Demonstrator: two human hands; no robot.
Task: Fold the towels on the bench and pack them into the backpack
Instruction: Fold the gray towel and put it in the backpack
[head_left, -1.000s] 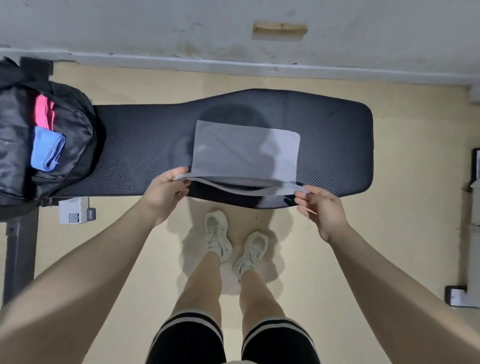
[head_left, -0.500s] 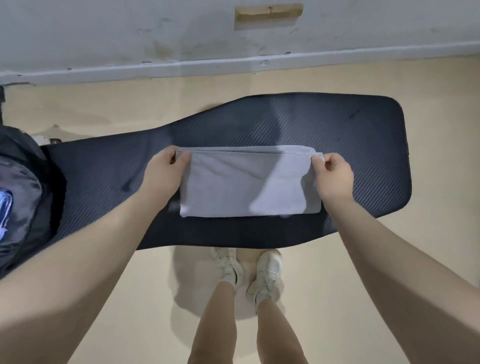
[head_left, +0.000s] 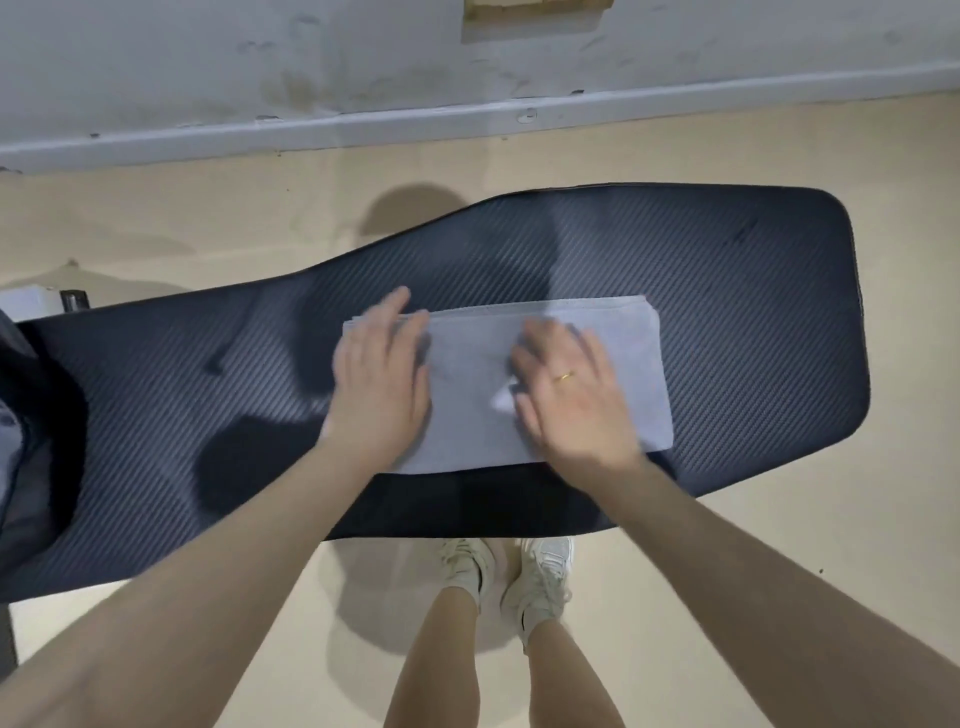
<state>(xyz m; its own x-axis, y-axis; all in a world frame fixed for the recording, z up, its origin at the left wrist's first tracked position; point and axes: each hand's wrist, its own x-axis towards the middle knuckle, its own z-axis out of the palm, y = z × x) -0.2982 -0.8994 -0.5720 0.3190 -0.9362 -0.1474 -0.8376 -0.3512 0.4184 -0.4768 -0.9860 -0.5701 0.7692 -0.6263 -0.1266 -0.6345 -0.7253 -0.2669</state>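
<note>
A grey towel (head_left: 631, 364) lies folded into a long rectangle in the middle of the black padded bench (head_left: 753, 291). My left hand (head_left: 382, 382) lies flat on the towel's left end, fingers straight and spread. My right hand (head_left: 569, 395) presses flat on the towel's middle, palm down, a gold ring on one finger. Both hands are blurred by motion. Only a dark sliver of the black backpack (head_left: 21, 415) shows at the left edge, on the bench's narrow end; its opening is out of view.
The bench stands on a beige floor, close to a grey wall with a skirting board (head_left: 467, 117). A white box (head_left: 31, 301) sits on the floor behind the bench at the left. My legs and white shoes (head_left: 506, 577) stand by the bench's near edge.
The near half of the towel was lifted and folded over to the far edge. Both hands then let go of the corners and now lie flat on top of it. The view shifted right.
</note>
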